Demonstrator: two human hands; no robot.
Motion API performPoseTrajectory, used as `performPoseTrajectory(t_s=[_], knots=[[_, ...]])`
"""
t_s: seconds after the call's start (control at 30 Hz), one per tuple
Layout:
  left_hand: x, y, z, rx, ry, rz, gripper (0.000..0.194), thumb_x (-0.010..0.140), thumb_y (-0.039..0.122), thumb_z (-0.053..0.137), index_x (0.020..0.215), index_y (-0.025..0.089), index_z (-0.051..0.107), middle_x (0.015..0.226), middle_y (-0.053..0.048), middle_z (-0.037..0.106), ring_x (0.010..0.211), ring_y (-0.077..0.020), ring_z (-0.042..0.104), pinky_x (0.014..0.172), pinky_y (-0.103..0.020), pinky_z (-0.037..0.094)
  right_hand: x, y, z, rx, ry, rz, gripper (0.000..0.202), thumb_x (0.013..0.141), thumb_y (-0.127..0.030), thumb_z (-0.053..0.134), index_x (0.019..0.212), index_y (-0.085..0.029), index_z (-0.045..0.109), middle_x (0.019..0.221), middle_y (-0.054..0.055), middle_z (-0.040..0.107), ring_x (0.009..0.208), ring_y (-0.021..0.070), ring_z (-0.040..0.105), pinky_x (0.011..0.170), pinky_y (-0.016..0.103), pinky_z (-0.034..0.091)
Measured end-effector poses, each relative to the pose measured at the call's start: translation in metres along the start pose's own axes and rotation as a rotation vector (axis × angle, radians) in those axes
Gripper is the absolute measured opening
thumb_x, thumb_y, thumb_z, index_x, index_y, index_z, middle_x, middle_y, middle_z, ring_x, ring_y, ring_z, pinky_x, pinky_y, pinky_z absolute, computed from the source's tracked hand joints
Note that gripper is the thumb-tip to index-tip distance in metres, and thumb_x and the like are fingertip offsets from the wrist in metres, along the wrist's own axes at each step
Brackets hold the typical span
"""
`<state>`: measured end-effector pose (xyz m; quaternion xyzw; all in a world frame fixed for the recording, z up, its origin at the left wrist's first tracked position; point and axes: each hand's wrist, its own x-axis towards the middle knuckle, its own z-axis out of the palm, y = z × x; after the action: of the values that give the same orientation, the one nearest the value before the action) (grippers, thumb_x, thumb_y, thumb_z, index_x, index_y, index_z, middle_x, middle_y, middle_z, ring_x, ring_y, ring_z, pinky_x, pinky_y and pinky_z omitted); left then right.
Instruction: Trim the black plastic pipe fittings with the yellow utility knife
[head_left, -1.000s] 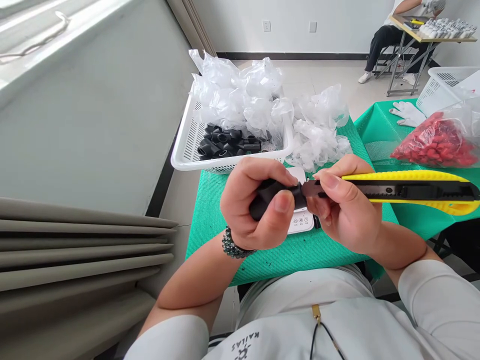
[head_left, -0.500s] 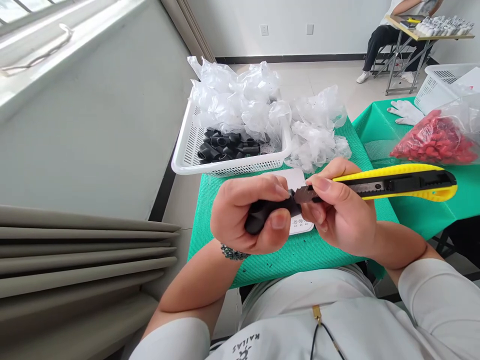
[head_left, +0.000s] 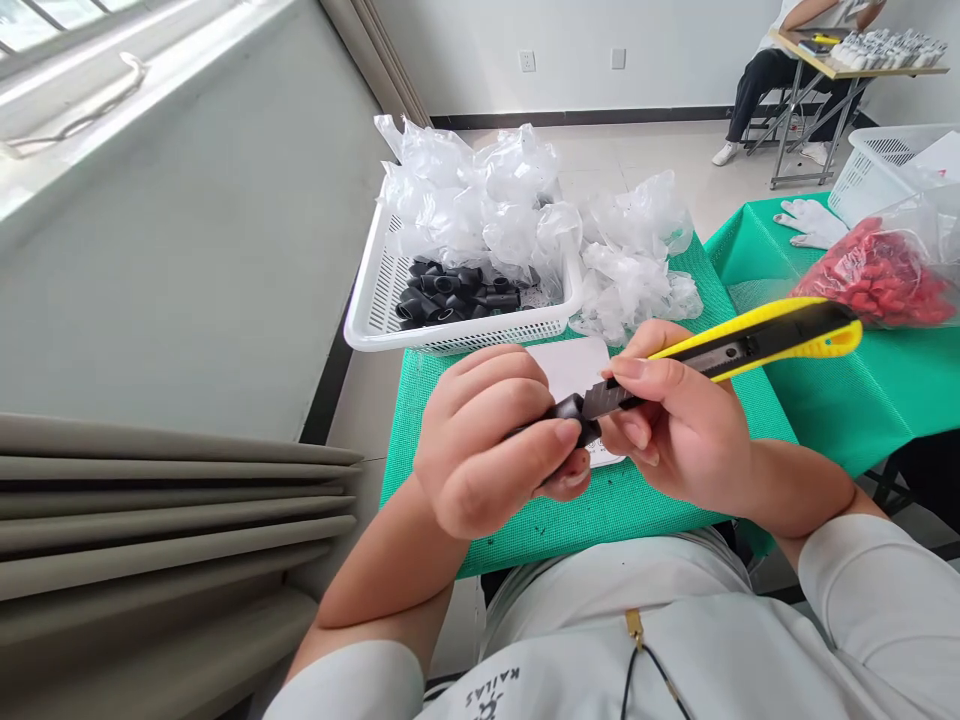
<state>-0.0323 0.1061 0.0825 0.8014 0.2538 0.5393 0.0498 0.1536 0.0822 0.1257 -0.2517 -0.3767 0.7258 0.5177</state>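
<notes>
My left hand [head_left: 495, 440] is closed around a black plastic fitting [head_left: 571, 408], whose open end points right between thumb and fingers. In my right hand [head_left: 679, 425] is a yellow and black utility knife [head_left: 780, 338], gripped near its front. The knife's blade [head_left: 598, 400] touches or lies right at the rim of the fitting; exact contact is too small to tell. Partly hidden behind both hands, a white scale [head_left: 574, 362] sits on the green-covered table [head_left: 540, 520]. Small black specks lie on the cover.
A white basket [head_left: 375, 325] holds black fittings [head_left: 450, 290] and clear plastic bags [head_left: 465, 190]. More bags [head_left: 637, 290] lie beside it. To the right are a bag of red pieces [head_left: 877, 275], a white glove [head_left: 810, 222] and another basket [head_left: 870, 175]. A person sits at a far table.
My left hand has turned over around the fitting, covering more of it. The knife's handle end has swung left and up, with the blade still by the fitting's end.
</notes>
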Motion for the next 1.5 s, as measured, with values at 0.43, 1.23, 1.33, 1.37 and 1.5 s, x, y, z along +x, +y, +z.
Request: performPoseTrajectory(t_s=[0.43,1.23,1.33,1.37,1.5], knots=[[0.038,0.000,0.012,-0.137,0.077,0.054,0.022,0.101,0.034,0.068,0.122,0.032,0.060,0.103,-0.007,0.079,0.092,-0.0237,0.080,0.074,-0.037,0.066,0.005,-0.052,-0.026,-0.265,0.142,-0.381,0.033,0.080,-0.043,0.092,0.081,-0.028,0.062,0.050,-0.009,0.045,0.039,0.0116,0.040,0.042,0.028,0.036],[0.026,-0.005,0.016,0.346,0.377,0.179,0.027,0.092,0.047,0.078,0.107,0.028,0.066,0.095,-0.003,0.073,0.080,-0.0189,0.071,0.068,-0.034,0.062,0.009,-0.045,-0.029,-0.340,0.150,-0.425,0.036,0.078,-0.042,0.094,0.085,-0.027,0.061,0.061,-0.008,0.051,0.044,0.0089,0.047,0.042,0.026,0.037],[0.021,-0.003,0.027,0.296,0.379,0.153,0.025,0.093,0.044,0.078,0.111,0.029,0.068,0.100,-0.003,0.071,0.083,-0.0192,0.071,0.071,-0.034,0.061,0.010,-0.050,-0.033,-0.330,0.231,-0.540,0.033,0.081,-0.043,0.091,0.085,-0.029,0.061,0.058,-0.009,0.045,0.043,0.0089,0.045,0.043,0.025,0.038],[0.020,-0.002,0.032,0.259,0.225,0.128,0.020,0.096,0.040,0.075,0.110,0.028,0.069,0.101,-0.004,0.072,0.084,-0.0187,0.071,0.073,-0.033,0.061,0.011,-0.052,-0.033,-0.336,0.253,-0.577,0.032,0.082,-0.042,0.091,0.085,-0.030,0.061,0.058,-0.009,0.044,0.043,0.0089,0.044,0.043,0.026,0.038],[0.021,-0.003,0.044,0.124,-0.434,0.003,0.015,0.104,0.028,0.063,0.111,0.020,0.074,0.103,-0.007,0.076,0.085,-0.0173,0.073,0.074,-0.027,0.058,0.012,-0.056,-0.034,-0.367,0.271,-0.648,0.026,0.086,-0.035,0.088,0.086,-0.030,0.062,0.056,-0.009,0.042,0.042,0.0090,0.043,0.044,0.027,0.036]])
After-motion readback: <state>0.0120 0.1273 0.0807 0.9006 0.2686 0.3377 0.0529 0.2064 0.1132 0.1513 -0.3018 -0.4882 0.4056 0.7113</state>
